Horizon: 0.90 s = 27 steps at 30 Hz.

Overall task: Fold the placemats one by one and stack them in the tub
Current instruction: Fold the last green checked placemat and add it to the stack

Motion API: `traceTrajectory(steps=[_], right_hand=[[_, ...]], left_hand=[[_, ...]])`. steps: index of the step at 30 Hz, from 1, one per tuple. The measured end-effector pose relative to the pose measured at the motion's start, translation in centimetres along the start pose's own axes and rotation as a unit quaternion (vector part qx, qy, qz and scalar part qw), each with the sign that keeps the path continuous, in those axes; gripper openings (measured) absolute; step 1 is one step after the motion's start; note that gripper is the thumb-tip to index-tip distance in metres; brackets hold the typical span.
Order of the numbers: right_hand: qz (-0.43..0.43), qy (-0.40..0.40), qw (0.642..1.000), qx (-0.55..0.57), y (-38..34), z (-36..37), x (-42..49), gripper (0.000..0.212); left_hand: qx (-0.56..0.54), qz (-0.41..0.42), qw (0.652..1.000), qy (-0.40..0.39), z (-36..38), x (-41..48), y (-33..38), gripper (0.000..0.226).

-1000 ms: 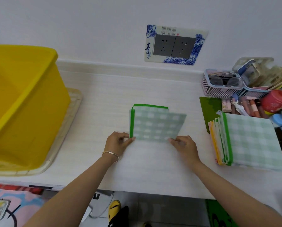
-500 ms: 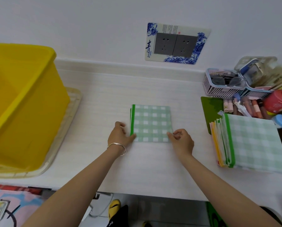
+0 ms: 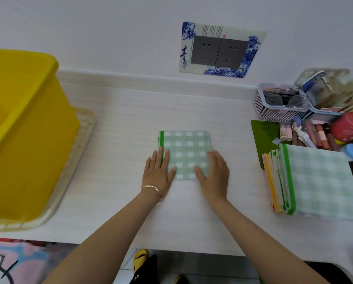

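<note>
Two hands, fingers straight, flat: left hand (image 3: 158, 173) & right hand (image 3: 213, 175) press folded placemat (image 3: 186, 148). L of placemat: yellow tub (image 3: 28, 140) on tray (image 3: 80, 144). R: placemat stack (image 3: 319, 181), cosmetics (image 3: 314, 132). Behind: wall socket (image 3: 218, 52).

The white tabletop (image 3: 118, 124) has a faint striped grain and meets the wall along its far edge. In its middle, toward the near edge, a folded placemat (image 3: 186, 148) in green and white check lies flat, a solid green border along its left side. At the left edge sits a pale, see-through tray (image 3: 83, 140), and the yellow tub (image 3: 28, 140) stands in it. Along the right edge lies a stack of placemats (image 3: 319, 181), green check on top, with yellow, pink and green edges showing on its left side. A dark green board (image 3: 263, 130) sticks out from under the stack's far side. In the far right corner are a pink slatted basket (image 3: 278, 113), a row of small tubes (image 3: 314, 132) and a red container (image 3: 348, 127).
</note>
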State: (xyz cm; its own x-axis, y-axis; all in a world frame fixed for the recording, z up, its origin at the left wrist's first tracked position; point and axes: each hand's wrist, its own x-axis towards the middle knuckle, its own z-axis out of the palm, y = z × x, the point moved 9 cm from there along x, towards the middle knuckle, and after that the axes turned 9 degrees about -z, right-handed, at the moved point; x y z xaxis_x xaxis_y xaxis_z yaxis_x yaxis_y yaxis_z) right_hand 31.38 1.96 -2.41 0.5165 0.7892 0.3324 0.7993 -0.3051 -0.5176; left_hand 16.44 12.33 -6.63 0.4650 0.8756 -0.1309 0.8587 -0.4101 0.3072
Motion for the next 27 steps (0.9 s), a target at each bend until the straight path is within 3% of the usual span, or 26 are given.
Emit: traceTrajectory(steps=[7, 12, 14, 16, 22, 24, 27], right_hand=[[-0.115, -0.172, 0.977, -0.055, -5.8, 7.2, 1.4, 0.073], [-0.157, -0.215, 0.961, -0.080, -4.5, 7.7, 1.7, 0.074], [-0.172, -0.219, 0.955, -0.106, -3.6, 7.2, 1.7, 0.074], [-0.169, -0.221, 0.952, -0.127, -2.4, 6.4, 1.8, 0.073], [-0.117, -0.248, 0.953, -0.131, 1.2, 4.3, 2.2, 0.082], [-0.088, -0.266, 0.952, -0.125, 1.9, 4.2, 2.0, 0.083], [-0.054, -0.305, 0.947, -0.091, 2.1, 4.2, 2.2, 0.068]], left_hand=[[0.026, -0.009, 1.000, 0.005, -0.4, 0.1, 0.2, 0.084], [0.042, -0.014, 0.999, -0.002, -0.4, 0.1, 0.2, 0.066], [0.047, -0.012, 0.999, -0.004, -0.4, 0.2, 0.2, 0.071], [0.041, -0.009, 0.999, -0.003, -0.4, 0.2, 0.3, 0.083], [0.040, -0.010, 0.999, -0.007, -0.2, 0.2, 0.2, 0.084], [0.036, -0.012, 0.999, -0.016, -0.2, 0.2, 0.2, 0.077], [0.011, -0.014, 0.999, -0.040, -0.5, 0.5, 0.3, 0.054]])
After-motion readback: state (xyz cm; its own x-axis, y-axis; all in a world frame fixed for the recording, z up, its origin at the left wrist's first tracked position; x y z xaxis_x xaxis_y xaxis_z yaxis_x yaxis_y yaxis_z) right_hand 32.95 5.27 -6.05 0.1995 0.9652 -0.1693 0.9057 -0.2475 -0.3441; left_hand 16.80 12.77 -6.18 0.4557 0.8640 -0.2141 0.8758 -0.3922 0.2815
